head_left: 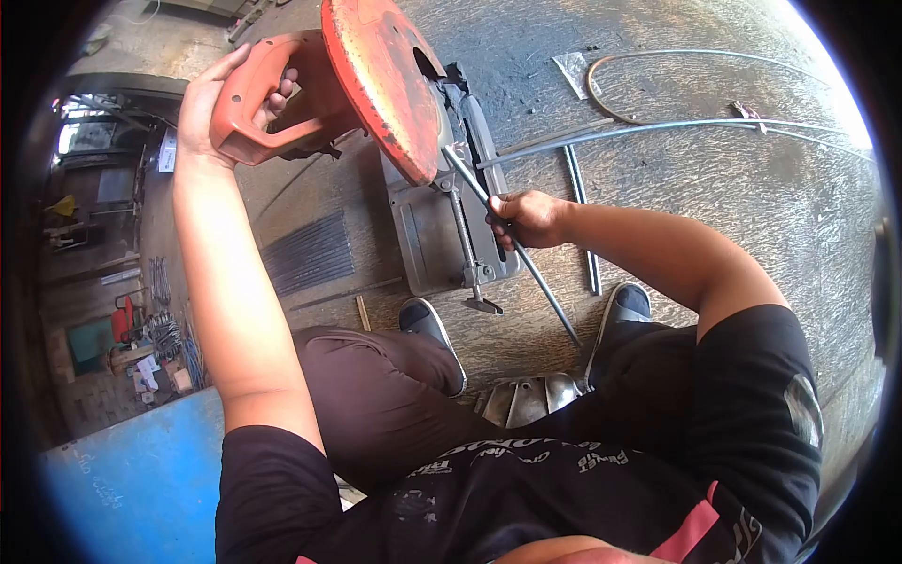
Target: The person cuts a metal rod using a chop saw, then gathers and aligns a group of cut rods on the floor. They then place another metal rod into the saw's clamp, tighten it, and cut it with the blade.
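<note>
One handle (246, 99) in left hand (198, 111), one rod (542, 286) in right hand (532, 218)

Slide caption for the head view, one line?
Left hand gripping the orange saw handle, right hand holding a slim metal rod.

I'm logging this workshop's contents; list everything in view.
saw: one, orange and grey, upper middle
held rod: one, grey, centre
long rods: several, greyish, right
bar: count unclear, grey, right of saw
strips: many, dark, left of saw
stick: one, tan, left of saw
scrap: one, whitish, upper right
panel: one, blue, lower left
metal piece: one, silver, lower middle
clutter: uncounted, mixed, far left
floor: one, brownish, throughout
shirt: one, black, bottom
trousers: one, dark, lower middle
shoes: two, dark, below saw
left hand: one, bare, on saw
right hand: one, bare, on held rod
</note>
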`<action>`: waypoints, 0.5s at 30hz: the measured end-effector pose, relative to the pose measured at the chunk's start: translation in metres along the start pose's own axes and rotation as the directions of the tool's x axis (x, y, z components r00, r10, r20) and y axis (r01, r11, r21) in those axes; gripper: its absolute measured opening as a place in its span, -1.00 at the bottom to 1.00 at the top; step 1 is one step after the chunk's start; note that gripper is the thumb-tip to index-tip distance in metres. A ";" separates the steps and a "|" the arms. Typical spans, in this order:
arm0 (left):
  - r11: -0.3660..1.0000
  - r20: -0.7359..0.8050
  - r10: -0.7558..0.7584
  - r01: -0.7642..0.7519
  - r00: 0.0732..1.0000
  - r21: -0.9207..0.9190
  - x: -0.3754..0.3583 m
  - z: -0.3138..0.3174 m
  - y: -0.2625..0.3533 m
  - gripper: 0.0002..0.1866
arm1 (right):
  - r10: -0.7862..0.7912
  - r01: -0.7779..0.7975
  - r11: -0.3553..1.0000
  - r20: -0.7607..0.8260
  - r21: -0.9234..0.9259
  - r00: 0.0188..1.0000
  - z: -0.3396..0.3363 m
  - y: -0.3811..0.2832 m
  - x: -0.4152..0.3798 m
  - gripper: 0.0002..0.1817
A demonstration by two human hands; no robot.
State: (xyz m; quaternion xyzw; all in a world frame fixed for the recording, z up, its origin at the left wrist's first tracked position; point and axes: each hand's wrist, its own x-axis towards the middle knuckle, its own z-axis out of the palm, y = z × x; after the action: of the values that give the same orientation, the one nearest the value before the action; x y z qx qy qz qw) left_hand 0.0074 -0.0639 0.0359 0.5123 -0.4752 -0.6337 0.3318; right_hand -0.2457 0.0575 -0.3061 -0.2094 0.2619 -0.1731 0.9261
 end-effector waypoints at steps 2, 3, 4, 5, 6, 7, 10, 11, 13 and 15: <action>1.000 -0.038 0.010 -0.009 0.999 0.005 0.000 0.001 0.000 -0.54 | -0.017 0.017 1.000 -0.029 -0.002 0.999 0.002 -0.001 0.000 -0.67; 1.000 -0.037 0.009 -0.008 0.999 0.007 0.000 0.001 0.000 -0.54 | -0.039 0.038 0.999 -0.052 -0.015 0.998 0.003 -0.002 0.000 -0.71; 1.000 -0.035 0.019 -0.018 0.999 0.017 -0.002 0.001 -0.001 -0.54 | -0.062 0.060 0.998 -0.074 -0.029 0.995 0.003 -0.001 0.001 -0.73; 0.999 -0.034 0.027 -0.026 0.999 0.026 -0.002 0.000 -0.001 -0.54 | -0.062 0.060 0.998 -0.074 -0.028 0.995 0.004 -0.002 0.001 -0.73; 0.999 -0.034 0.026 -0.025 0.999 0.027 -0.002 0.001 -0.001 -0.54 | -0.068 0.065 0.997 -0.099 -0.034 0.993 0.003 -0.002 0.000 -0.74; 0.999 -0.042 0.027 -0.026 0.999 0.026 -0.001 0.001 0.000 -0.53 | -0.073 0.069 0.997 -0.123 -0.040 0.990 0.004 -0.003 0.000 -0.74; 0.999 -0.058 0.029 -0.027 0.998 0.025 -0.002 0.003 -0.001 -0.53 | -0.103 0.096 0.992 -0.095 -0.084 0.990 -0.003 0.000 0.007 -0.72; 0.999 -0.064 0.028 -0.027 0.998 0.026 -0.002 0.003 -0.001 -0.53 | -0.103 0.095 0.992 -0.095 -0.085 0.990 -0.006 0.002 0.009 -0.72; 1.000 -0.048 0.020 -0.019 0.999 0.014 -0.002 0.002 -0.001 -0.53 | -0.159 0.136 0.980 -0.156 -0.145 0.975 -0.006 0.003 0.009 -0.66; 1.000 -0.032 0.012 -0.012 0.999 0.004 -0.001 0.002 -0.001 -0.53 | -0.161 0.128 0.978 -0.200 -0.166 0.966 -0.005 0.002 0.008 -0.65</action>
State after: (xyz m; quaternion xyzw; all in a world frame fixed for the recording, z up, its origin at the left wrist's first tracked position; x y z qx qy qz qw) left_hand 0.0061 -0.0624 0.0357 0.5200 -0.4742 -0.6226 0.3422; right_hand -0.2418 0.0540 -0.3145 -0.2782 0.3559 -0.2413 0.8589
